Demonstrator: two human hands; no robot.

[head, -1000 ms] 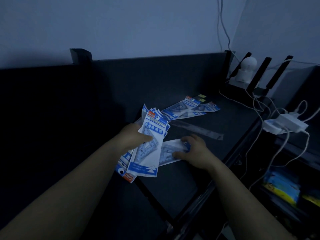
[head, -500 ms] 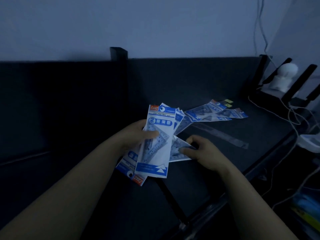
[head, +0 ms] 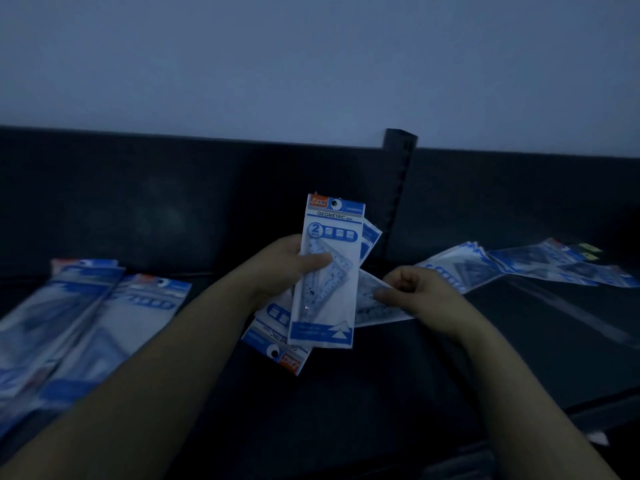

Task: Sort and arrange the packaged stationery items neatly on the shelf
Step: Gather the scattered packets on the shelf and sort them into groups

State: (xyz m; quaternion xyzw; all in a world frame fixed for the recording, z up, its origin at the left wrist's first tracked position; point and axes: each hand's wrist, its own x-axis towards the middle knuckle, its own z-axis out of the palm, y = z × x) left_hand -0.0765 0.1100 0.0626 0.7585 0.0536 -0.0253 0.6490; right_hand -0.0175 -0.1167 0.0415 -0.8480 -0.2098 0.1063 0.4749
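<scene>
Blue packets (head: pixel 327 271): left hand (head: pixel 284 271) grips several, right hand (head: pixel 422 296) pinches one.

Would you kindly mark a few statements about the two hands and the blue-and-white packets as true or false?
1. The left hand grips a stack of blue-and-white plastic packets. True.
2. The right hand lies flat and empty on the dark shelf. False: it pinches a single packet at the stack's right edge.
3. The front packet has its "GEOMETRIC" header at the top. True.
4. Every packet in the stack is turned the same way. False: the rear packet has its red-cornered header at the bottom.
5. No packets lie left of the arms. False: a blurred group of packets lies there.
</scene>
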